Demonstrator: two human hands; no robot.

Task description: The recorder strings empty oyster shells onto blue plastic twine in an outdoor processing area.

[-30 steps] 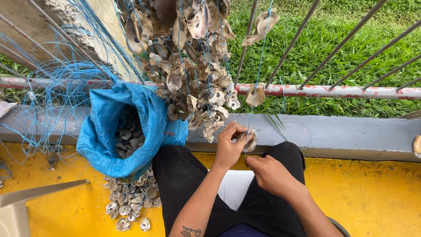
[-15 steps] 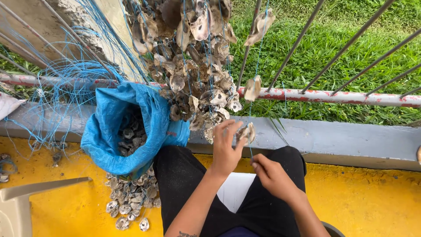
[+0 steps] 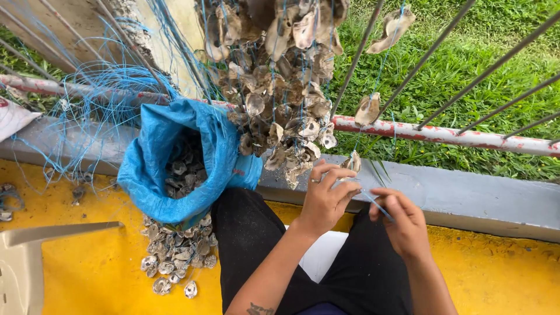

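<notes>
Between my two grips runs the blue line (image 3: 366, 197): left hand (image 3: 328, 198) pinching it under the shell (image 3: 352, 161), right hand (image 3: 402, 224) pinching its tail. Best kept taut, I judge.

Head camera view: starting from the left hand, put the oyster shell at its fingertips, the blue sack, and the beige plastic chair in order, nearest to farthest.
Measured from the left hand:
1. Oyster shell, right at its fingertips, just above the hand.
2. Blue sack, off to the left, beside the knee, open and holding shells.
3. Beige plastic chair, farthest, at the lower left edge on the yellow floor.
</notes>
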